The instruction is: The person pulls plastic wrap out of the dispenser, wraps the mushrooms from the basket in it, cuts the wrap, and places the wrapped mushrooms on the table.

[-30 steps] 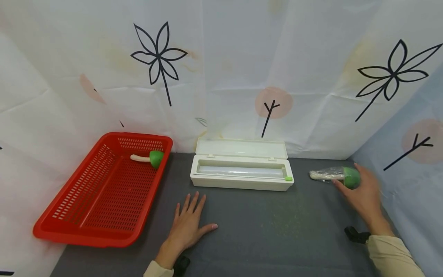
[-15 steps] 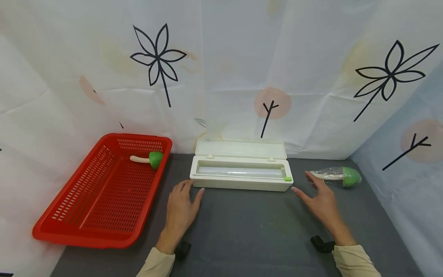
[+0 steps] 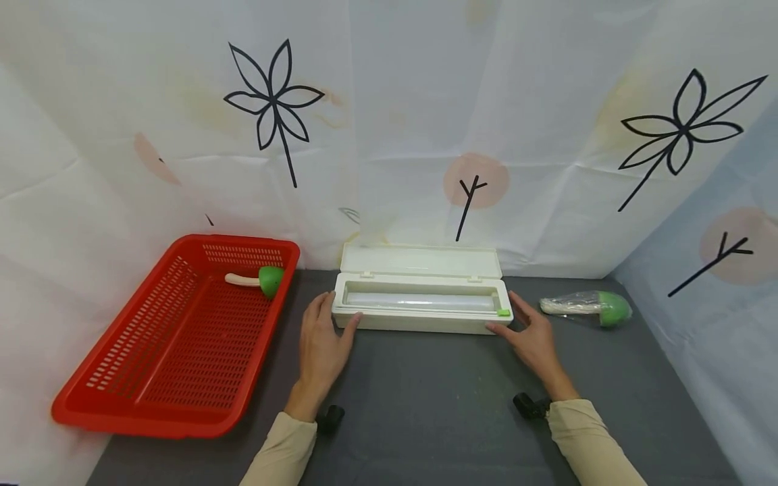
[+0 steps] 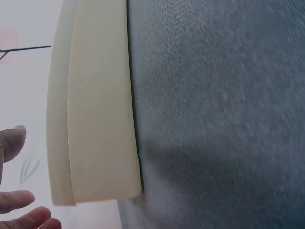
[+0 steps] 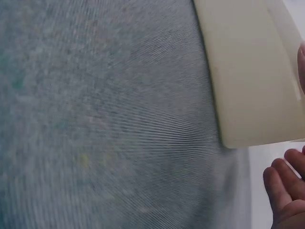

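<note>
A white plastic-wrap dispenser box (image 3: 425,321) stands at the middle back of the table, its lid (image 3: 421,260) raised behind it and a roll of clear film (image 3: 419,301) inside. A small green slider (image 3: 503,312) sits at its right front edge. My left hand (image 3: 320,344) is at the box's left end, thumb before the front face. At the right end is my right hand (image 3: 532,341), placed likewise. Both wrist views show fingers spread beside the box ends, with a gap at the left one. Right of the box lies a film-wrapped toy mushroom (image 3: 614,309), green-capped with a pale stem.
A red plastic basket (image 3: 148,405) stands at the left, with another green-capped toy mushroom (image 3: 270,280) in its back right corner. A white patterned cloth (image 3: 389,135) hangs behind the grey table (image 3: 425,418) and along its right side.
My right hand has left the wrapped mushroom and come left to the dispenser's right end. My left hand has moved forward from the table to its left end.
</note>
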Tool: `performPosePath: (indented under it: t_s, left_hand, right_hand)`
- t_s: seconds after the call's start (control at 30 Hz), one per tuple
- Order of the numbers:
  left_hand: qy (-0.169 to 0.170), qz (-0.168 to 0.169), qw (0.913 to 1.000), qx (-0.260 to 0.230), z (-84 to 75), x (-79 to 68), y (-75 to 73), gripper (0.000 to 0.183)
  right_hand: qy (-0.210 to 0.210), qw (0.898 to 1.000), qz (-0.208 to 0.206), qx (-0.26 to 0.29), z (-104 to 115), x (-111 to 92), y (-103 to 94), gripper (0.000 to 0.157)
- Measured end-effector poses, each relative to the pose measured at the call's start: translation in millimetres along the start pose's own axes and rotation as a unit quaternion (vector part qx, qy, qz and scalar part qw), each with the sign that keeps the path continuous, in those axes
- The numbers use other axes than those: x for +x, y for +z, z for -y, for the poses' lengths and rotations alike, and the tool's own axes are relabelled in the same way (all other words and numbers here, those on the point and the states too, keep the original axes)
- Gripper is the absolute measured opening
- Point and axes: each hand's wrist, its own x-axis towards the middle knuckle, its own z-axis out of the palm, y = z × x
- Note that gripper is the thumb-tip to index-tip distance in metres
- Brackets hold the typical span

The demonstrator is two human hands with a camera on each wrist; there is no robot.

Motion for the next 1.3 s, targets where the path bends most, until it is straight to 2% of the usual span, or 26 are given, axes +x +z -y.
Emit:
performPosePath:
  t_s: [0.1, 0.2, 0.37, 0.43, 0.5, 0.63, 0.97, 1.17, 1.23, 1.3]
  left_hand:
    - [0.011, -0.009, 0.9999, -0.002, -3.1, 2.8, 3.0, 0.067]
    - [-0.016, -0.001, 0.9996, -0.022, -2.9, 7.7, 5.4, 0.076]
    - [-0.097, 0.065, 0.9901, -0.078, 7.2, 14.3, 10.7, 0.096]
    - [-0.108, 0.085, 0.9855, -0.099, 11.6, 15.2, 13.5, 0.1]
    - [-0.107, 0.09, 0.9833, -0.116, 15.5, 15.4, 16.3, 0.101]
    - [-0.1, 0.077, 0.9822, -0.139, 20.5, 15.0, 20.6, 0.1]
    - [-0.116, 0.035, 0.9727, -0.198, 26.3, 15.7, 25.5, 0.098]
    - [-0.124, 0.029, 0.9678, -0.217, 27.1, 14.6, 28.9, 0.098]
    - [-0.124, 0.028, 0.9664, -0.223, 26.7, 14.5, 29.4, 0.098]
    - [-0.125, 0.025, 0.9651, -0.229, 26.0, 14.3, 30.1, 0.098]
  right_hand:
    - [-0.021, 0.999, -0.013, 0.026, -3.9, 2.5, 4.3, 0.079]
    - [-0.039, 0.998, -0.02, 0.038, -4.8, 2.4, 7.1, 0.075]
    - [-0.041, 0.998, -0.02, 0.038, -4.4, 1.9, 10.1, 0.074]
    - [-0.038, 0.998, -0.02, 0.035, -5.1, 1.5, 11.0, 0.075]
    - [-0.035, 0.999, -0.021, 0.034, -5.9, 1.2, 12.1, 0.075]
    - [-0.032, 0.999, -0.022, 0.034, -5.3, 0.8, 13.6, 0.076]
    - [-0.016, 0.998, -0.035, 0.045, 1.0, -3.8, 17.1, 0.076]
    - [0.011, 0.998, -0.029, 0.05, 2.1, -4.5, 16.0, 0.076]
    - [0.032, 0.996, -0.021, 0.078, 2.2, -4.2, 13.6, 0.072]
    - [0.061, 0.99, -0.012, 0.128, 2.5, -4.2, 10.4, 0.066]
